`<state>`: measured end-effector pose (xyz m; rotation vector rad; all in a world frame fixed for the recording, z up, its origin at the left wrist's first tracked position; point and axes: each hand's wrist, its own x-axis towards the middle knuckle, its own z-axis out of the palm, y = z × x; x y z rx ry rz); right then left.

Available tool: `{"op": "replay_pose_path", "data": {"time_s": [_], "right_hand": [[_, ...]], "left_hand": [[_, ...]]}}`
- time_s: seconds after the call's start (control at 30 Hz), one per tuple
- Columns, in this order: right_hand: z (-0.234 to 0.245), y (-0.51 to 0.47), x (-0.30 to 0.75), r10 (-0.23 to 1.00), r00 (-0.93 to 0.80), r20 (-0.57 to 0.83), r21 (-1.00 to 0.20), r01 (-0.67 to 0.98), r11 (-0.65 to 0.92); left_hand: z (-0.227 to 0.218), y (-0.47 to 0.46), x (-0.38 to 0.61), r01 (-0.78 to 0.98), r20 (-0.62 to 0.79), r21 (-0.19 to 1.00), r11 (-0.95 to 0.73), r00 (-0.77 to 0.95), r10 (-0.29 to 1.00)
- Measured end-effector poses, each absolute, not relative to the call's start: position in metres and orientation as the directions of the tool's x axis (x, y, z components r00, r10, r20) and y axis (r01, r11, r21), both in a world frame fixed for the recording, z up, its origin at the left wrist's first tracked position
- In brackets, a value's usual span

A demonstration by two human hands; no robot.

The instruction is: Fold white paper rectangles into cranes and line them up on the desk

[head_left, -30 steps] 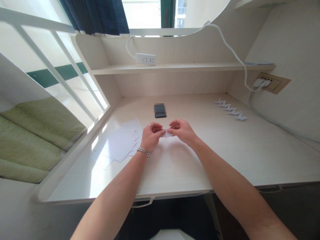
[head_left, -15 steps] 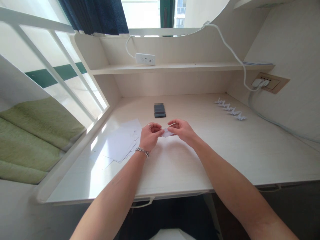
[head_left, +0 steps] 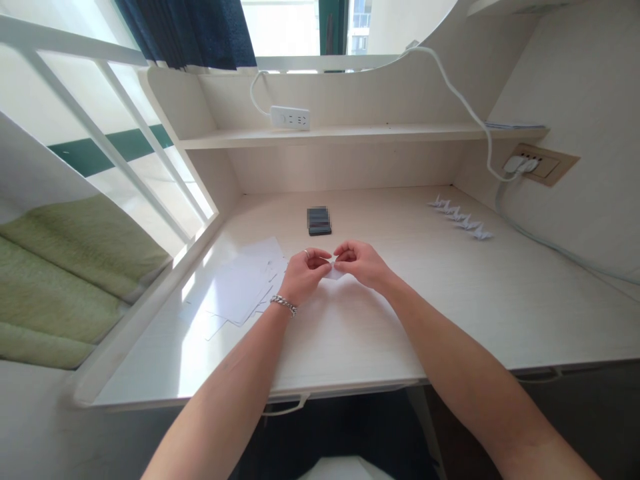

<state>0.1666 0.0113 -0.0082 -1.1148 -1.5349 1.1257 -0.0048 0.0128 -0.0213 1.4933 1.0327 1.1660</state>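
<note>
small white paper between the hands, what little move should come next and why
Perhaps press a crease with the right hand while the left hand steadies the small white paper. Both hands pinch it, thumbs close together, and folded paper figures stand farther right on the desk. Its exact creases are too small to make out.

- Bright daylight, far window (head_left: 283,30); pane blown white.
- Hard sun strip on desk (head_left: 360,340), left; glare washes over paper sheets (head_left: 243,283).
- Soft shadows below left hand (head_left: 303,275), right hand (head_left: 365,264).
- Folded paper (head_left: 334,273): creases too small to read.
- Dark object (head_left: 319,221), far middle: pixelated.
- Wide-lens stretch toward edges.
</note>
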Motion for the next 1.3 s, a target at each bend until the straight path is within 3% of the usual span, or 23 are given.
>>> {"op": "replay_pose_path", "data": {"time_s": [0.17, 0.4, 0.6, 0.83, 1.0, 1.2, 1.3], "right_hand": [[-0.0050, 0.0115, 0.1668, 0.975, -0.165, 0.150, -0.979, 0.114, 0.170], [-0.0061, 0.0108, 0.1674, 0.977, -0.163, 0.140, -0.968, 0.185, 0.170], [-0.0029, 0.0106, 0.1688, 0.980, -0.188, 0.059, -0.998, -0.010, 0.059], [-0.0037, 0.0103, 0.1676, 0.983, -0.162, 0.090, -0.995, 0.035, 0.097], [-0.0055, 0.0124, 0.1684, 0.981, -0.150, 0.124, -0.992, -0.036, 0.120], [-0.0090, 0.0160, 0.1695, 0.978, -0.140, 0.156, -0.987, -0.051, 0.150], [-0.0119, 0.0189, 0.1708, 0.970, -0.070, 0.234, -0.970, 0.047, 0.237]], "left_hand": [[-0.0167, 0.0126, -0.0045, -0.006, 0.138, 0.990, -0.139, 0.170, 0.976], [-0.0209, 0.0125, -0.0050, 0.070, 0.188, 0.977, -0.203, 0.177, 0.966], [-0.0190, 0.0144, -0.0057, 0.001, 0.161, 0.987, -0.162, 0.108, 0.981], [-0.0151, 0.0125, -0.0057, -0.018, 0.139, 0.990, -0.138, 0.085, 0.987], [-0.0122, 0.0113, -0.0046, -0.108, 0.098, 0.990, -0.091, 0.055, 0.994], [-0.0160, 0.0111, -0.0040, 0.058, 0.048, 0.997, -0.055, 0.106, 0.993], [-0.0208, 0.0138, -0.0038, 0.085, 0.090, 0.992, -0.096, 0.068, 0.994]]}}
